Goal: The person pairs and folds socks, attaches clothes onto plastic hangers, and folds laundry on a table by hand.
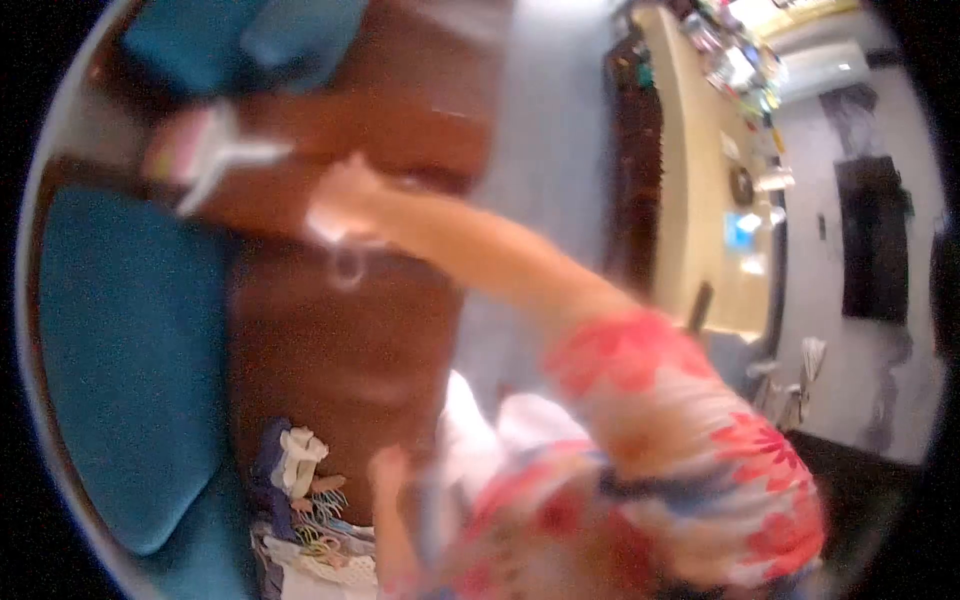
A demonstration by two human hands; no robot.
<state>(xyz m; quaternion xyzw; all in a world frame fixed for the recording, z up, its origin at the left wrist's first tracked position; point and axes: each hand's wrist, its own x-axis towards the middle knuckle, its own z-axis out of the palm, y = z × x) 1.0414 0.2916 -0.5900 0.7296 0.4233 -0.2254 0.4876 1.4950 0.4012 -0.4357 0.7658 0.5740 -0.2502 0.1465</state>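
Observation:
My right hand reaches out over the brown surface, its arm stretched long. It is smeared by motion, but its fingers look curled, with a blurred white thing and a pale ring-like loop right at it. What this is I cannot make out. Beyond the hand, a white forked shape and something pink and white lie near the far end. My left hand is low in view, close to my white-clad legs, beside a pile of cloth with stringy fringes. Its fingers are too blurred to read.
Blue cushions line the left side, with another blue cushion at the top. To the right is a long pale counter with a cluttered end. A dark panel hangs on the grey wall.

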